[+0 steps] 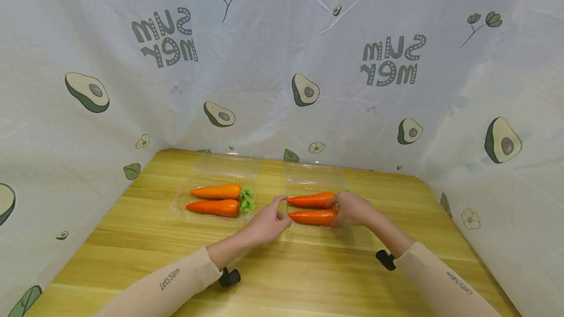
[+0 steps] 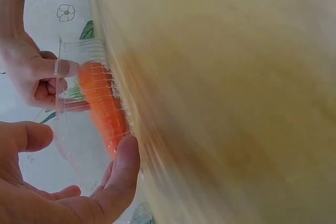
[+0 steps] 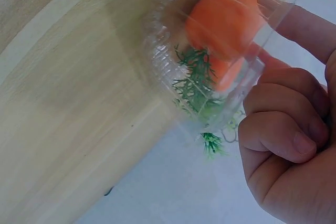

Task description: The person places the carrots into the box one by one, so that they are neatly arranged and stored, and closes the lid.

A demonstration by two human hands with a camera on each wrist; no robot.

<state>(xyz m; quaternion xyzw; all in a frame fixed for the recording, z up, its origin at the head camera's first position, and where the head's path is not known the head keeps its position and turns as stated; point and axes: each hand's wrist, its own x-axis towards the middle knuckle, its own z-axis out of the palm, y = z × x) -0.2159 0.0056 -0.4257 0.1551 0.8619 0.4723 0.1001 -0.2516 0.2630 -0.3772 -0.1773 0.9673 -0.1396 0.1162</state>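
Observation:
Two orange carrots lie side by side in a clear plastic clamshell box [image 1: 301, 228], its lid [image 1: 315, 174] folded back, in the head view. My right hand [image 1: 352, 208] is over their thick ends. Its thumb and index finger pinch the near carrot [image 1: 313, 217] there, while the index also meets the far carrot [image 1: 310, 200]; the other fingers are curled in the right wrist view. Green carrot tops [image 3: 197, 80] show through the plastic. My left hand [image 1: 266, 221] is at the box's left end, thumb and index spread around the pointed tips; firm contact is unclear.
To the left, a second open clear box [image 1: 180, 205] holds two carrots [image 1: 216, 192] with green tops. Both boxes rest on a wooden table [image 1: 299, 278]. A printed white cloth [image 1: 264, 62] hangs behind and at the sides.

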